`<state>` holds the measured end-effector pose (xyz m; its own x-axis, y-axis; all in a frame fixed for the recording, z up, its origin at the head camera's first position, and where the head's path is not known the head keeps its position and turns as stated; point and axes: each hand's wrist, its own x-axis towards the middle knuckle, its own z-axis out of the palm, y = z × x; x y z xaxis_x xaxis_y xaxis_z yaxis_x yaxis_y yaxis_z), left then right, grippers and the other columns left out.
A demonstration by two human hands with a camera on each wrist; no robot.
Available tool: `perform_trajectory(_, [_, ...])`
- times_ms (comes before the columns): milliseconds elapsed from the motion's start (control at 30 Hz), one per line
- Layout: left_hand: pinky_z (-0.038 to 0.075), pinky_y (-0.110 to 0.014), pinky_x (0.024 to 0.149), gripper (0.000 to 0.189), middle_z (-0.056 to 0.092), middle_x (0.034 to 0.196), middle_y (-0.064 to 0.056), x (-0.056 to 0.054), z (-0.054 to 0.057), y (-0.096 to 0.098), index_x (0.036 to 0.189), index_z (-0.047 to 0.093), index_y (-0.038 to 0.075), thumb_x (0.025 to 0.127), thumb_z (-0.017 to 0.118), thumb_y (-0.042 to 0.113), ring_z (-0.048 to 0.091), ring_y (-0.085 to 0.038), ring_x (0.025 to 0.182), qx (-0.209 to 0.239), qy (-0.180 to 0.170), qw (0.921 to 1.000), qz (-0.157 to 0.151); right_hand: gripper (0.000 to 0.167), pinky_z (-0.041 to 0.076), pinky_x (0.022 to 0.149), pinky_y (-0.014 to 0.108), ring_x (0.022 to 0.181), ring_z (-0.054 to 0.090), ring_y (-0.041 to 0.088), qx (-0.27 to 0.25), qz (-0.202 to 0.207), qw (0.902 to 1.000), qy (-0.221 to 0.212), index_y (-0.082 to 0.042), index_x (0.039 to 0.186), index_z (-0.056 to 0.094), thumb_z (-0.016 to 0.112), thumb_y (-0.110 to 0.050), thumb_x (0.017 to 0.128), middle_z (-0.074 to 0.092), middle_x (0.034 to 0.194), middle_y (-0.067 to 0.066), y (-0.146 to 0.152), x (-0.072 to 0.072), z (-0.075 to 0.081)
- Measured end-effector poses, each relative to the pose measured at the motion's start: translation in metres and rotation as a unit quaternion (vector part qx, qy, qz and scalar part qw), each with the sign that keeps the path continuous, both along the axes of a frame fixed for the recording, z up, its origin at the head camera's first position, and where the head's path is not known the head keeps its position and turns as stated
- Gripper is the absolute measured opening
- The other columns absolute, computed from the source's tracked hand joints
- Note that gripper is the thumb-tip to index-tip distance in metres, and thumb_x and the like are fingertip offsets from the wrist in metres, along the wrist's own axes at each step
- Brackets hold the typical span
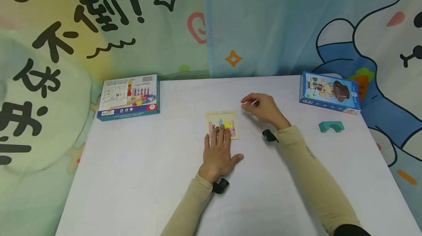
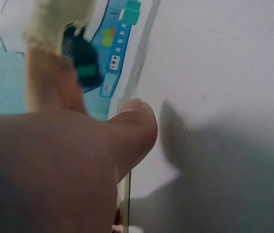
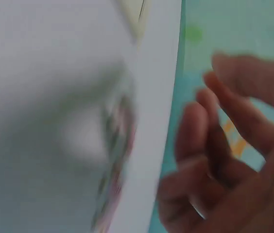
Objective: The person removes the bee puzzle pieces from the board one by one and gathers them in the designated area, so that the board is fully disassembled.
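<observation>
The left hand (image 1: 218, 154) rests, fingers straight, on the puzzle (image 1: 225, 123) toward the desk's (image 1: 141, 170) far edge; the right hand (image 1: 265, 108) hovers beside, free, loosely bent.

Square picture board (image 1: 222, 118), pale-framed, yellow and pink image, flat on white table (image 1: 148, 166), partly under left fingers (image 1: 221, 134)

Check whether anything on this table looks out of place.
Maybe the teal arch block: it lies alone near the blue box, away from the picture board partly under the left hand. Nothing looks spilled.
</observation>
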<state>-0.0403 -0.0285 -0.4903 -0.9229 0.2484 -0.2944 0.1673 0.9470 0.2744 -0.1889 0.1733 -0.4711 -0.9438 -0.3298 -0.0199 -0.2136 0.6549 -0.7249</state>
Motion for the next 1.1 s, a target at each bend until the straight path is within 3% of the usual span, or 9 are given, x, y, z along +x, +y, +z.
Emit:
perform_trajectory(133, [0.014,-0.058,0.132,0.098,0.012,0.179,-0.013,0.0,-0.001,-0.001,0.17,0.02,0.007,0.102,0.052,0.069,0.011,-0.036,0.166,-0.006,0.004,1.0,-0.003,0.026,0.057,0.092,0.046,0.099,0.071,0.029,0.007,0.122,0.9923,-0.019,-0.005,0.121,0.077,0.074,-0.021,0.1,0.076,0.109,0.013,-0.038,0.003,0.004])
perform_trajectory(300, [0.012,-0.06,0.131,0.099,0.008,0.18,-0.013,0.0,-0.003,-0.002,0.171,0.017,0.008,0.101,0.053,0.069,0.009,-0.036,0.166,-0.007,-0.004,1.0,-0.002,0.027,0.057,0.096,0.047,0.104,0.072,0.028,0.016,0.198,0.9791,-0.042,-0.004,0.123,0.076,0.074,-0.02,0.1,0.077,0.115,0.012,-0.073,0.007,-0.001])
perform_trajectory(433, [0.009,-0.06,0.132,0.102,0.002,0.18,-0.012,0.001,-0.009,-0.001,0.171,0.01,0.009,0.102,0.05,0.071,0.003,-0.034,0.167,-0.012,-0.014,0.9998,-0.003,0.022,0.059,0.093,0.042,0.099,0.074,0.022,0.024,0.199,0.9777,-0.064,-0.006,0.118,0.078,0.075,-0.017,0.1,0.078,0.11,0.008,-0.084,0.009,-0.011])
perform_trajectory(533, [0.011,-0.06,0.132,0.101,0.006,0.18,-0.013,0.002,-0.011,0.0,0.171,0.013,0.008,0.102,0.051,0.07,0.005,-0.035,0.167,-0.007,-0.001,1.0,-0.007,0.017,0.059,0.089,0.041,0.092,0.073,0.018,0.027,0.181,0.9809,-0.066,-0.009,0.113,0.08,0.076,-0.017,0.099,0.079,0.104,0.004,-0.087,0.011,-0.015])
perform_trajectory(633, [0.013,-0.06,0.131,0.1,0.01,0.179,-0.015,0.003,-0.01,0.001,0.17,0.017,0.007,0.101,0.053,0.069,0.006,-0.036,0.167,-0.004,0.01,0.9999,-0.008,0.015,0.058,0.087,0.041,0.088,0.071,0.016,0.026,0.18,0.9815,-0.06,-0.012,0.11,0.08,0.077,-0.02,0.098,0.079,0.1,0.002,-0.09,0.013,-0.016])
perform_trajectory(867, [0.011,-0.058,0.132,0.101,0.01,0.18,-0.013,0.003,-0.007,0.002,0.171,0.015,0.009,0.101,0.052,0.071,0.004,-0.035,0.167,-0.013,-0.003,0.9999,-0.008,0.008,0.057,0.086,0.038,0.084,0.071,0.012,0.035,0.175,0.9826,-0.052,-0.016,0.101,0.08,0.08,-0.022,0.096,0.077,0.093,-0.002,-0.097,0.011,-0.019])
perform_trajectory(1100, [0.012,-0.059,0.131,0.101,0.009,0.18,-0.013,0.003,-0.006,0.002,0.171,0.015,0.008,0.101,0.054,0.069,0.005,-0.035,0.167,-0.004,0.003,1.0,-0.006,0.007,0.056,0.088,0.039,0.085,0.07,0.012,0.05,0.166,0.9825,-0.068,-0.018,0.099,0.079,0.08,-0.023,0.095,0.078,0.092,-0.004,-0.1,0.008,-0.018])
